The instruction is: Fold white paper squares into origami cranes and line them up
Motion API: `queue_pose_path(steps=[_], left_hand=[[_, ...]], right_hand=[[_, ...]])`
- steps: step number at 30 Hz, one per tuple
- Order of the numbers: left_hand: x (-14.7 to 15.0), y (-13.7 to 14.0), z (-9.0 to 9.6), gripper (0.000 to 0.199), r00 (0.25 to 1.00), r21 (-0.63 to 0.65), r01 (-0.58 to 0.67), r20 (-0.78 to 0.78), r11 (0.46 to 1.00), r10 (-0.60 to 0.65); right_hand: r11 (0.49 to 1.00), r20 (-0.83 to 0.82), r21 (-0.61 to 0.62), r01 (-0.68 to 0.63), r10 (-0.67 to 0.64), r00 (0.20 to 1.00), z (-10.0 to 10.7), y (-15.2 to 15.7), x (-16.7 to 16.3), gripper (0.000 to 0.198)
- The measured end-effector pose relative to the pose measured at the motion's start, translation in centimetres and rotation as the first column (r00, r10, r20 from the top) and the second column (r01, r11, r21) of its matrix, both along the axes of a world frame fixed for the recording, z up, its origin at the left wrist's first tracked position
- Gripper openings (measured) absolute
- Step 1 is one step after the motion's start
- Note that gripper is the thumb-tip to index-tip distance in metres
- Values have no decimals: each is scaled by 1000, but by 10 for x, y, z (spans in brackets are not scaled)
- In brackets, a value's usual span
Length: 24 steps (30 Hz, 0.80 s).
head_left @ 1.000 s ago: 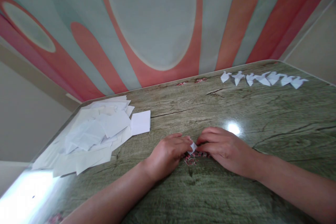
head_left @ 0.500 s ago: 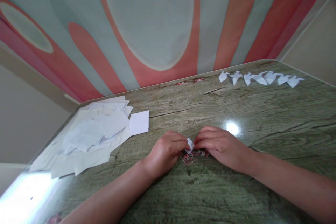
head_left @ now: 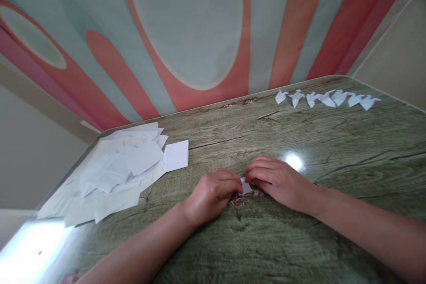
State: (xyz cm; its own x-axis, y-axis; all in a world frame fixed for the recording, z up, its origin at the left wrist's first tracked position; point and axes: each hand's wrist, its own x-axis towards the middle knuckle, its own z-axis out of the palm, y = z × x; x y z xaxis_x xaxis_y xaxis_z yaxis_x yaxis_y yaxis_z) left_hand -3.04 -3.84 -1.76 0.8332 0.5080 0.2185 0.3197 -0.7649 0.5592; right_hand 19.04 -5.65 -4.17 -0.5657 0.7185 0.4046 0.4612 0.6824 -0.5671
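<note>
Between my hands is a small folded piece of white paper (head_left: 245, 187), partly hidden by fingers. My left hand (head_left: 214, 193) pinches its left side. Fingers of my right hand (head_left: 274, 182) close on its upper right edge. The paper sits just over a reddish patterned patch (head_left: 238, 203) on the wood-grain table (head_left: 213, 248). At the far right, several folded white paper birds (head_left: 326, 98) stand in a row.
A spread-out heap of white paper sheets (head_left: 116, 168) covers the table's left side. Beside it lies a square stack of white paper (head_left: 176, 155). Behind the table's back edge rises a wall with a red and grey-green pattern (head_left: 213, 93).
The folded paper has turned and shifted slightly right, now showing a flatter face. My right hand has moved up a little, and my left hand slightly to the right.
</note>
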Motion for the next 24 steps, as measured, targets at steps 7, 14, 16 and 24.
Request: queue_pose_path(steps=[7,14,16,24], left_hand=[[-5,1,-5,26,998,-37,-18,64,999,21],[-2,-3,0,11,994,2,-97,-59,995,97],[0,-6,-1,11,988,28,-136,-73,990,138],[6,-10,-8,7,979,42,-200,-20,979,201]], right_hand=[[994,129,84,-74,62,990,5,-5,13,26],[997,100,31,-73,70,993,6,-5,10,25],[996,88,23,-80,78,993,5,-5,8,23],[1000,79,-5,-7,7,997,-1,-3,0,12]])
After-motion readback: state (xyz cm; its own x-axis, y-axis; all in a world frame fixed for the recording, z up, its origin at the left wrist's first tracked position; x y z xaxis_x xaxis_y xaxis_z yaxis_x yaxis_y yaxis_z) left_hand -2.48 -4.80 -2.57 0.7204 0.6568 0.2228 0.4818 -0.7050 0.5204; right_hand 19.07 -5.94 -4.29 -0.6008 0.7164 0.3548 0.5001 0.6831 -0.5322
